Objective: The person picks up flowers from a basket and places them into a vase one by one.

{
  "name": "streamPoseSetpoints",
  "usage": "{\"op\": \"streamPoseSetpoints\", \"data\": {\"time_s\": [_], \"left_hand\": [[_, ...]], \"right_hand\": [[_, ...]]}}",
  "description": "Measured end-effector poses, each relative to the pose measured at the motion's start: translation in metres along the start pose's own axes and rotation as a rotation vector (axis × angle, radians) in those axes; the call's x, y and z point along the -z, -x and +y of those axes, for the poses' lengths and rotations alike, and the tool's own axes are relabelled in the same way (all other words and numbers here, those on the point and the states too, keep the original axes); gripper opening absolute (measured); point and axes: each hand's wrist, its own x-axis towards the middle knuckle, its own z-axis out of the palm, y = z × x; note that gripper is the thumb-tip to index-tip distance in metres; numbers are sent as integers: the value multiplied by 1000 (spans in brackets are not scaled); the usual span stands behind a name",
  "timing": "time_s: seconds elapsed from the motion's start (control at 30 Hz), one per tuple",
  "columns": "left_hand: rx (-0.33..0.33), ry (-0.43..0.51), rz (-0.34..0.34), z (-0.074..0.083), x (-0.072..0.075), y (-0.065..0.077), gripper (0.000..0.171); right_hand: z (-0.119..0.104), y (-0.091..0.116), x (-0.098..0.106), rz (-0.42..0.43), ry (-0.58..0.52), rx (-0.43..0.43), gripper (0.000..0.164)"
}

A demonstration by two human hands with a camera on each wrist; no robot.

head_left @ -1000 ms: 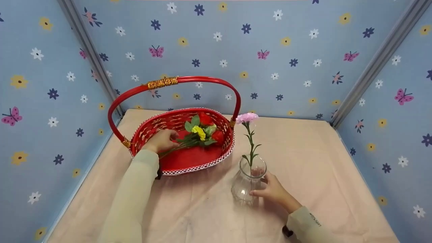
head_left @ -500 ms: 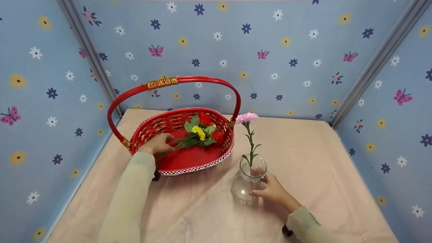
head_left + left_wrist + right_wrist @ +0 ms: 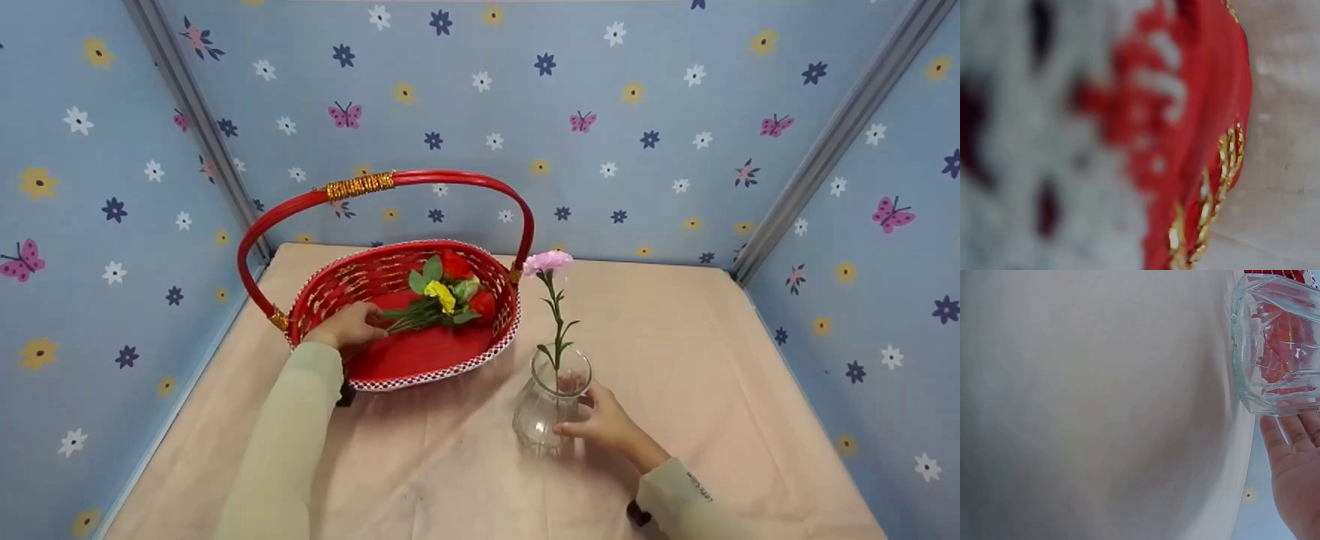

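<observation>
In the head view, my left hand reaches inside the red woven basket. Its thumb and fingers curl at the stem ends of several artificial flowers; the fingertips are partly hidden. Red roses, a yellow flower and green leaves lie toward the basket's right end. My right hand holds a clear glass vase from its right side, thumb in front and fingers behind. A pink carnation stands upright in the vase. The right wrist view shows the vase base close up beside the fingers.
The basket's tall red handle, wrapped partly in gold, arches above the left hand. A pale pink cloth covers the table. Flower-patterned blue panels stand at the back and both sides. Basket weave fills much of the left wrist view.
My left hand has shifted slightly left along the stems toward their ends, while the flowers have stayed in place. The right hand, vase and carnation have not moved.
</observation>
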Motion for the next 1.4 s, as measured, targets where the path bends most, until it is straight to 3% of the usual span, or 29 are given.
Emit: {"op": "streamPoseSetpoints", "data": {"time_s": [0.37, 0.6, 1.07, 1.4], "left_hand": [[-51, 79, 155, 3, -2, 1, 34], [-52, 93, 199, 5, -1, 3, 26], [-47, 76, 201, 6, 0, 6, 25], [-89, 100, 212, 12, 1, 9, 23]], "right_hand": [[-2, 0, 0, 6, 22, -32, 85], [-4, 0, 0, 6, 10, -45, 85], [-2, 0, 0, -6, 9, 4, 88], [0, -1, 1, -1, 31, -9, 86]]}}
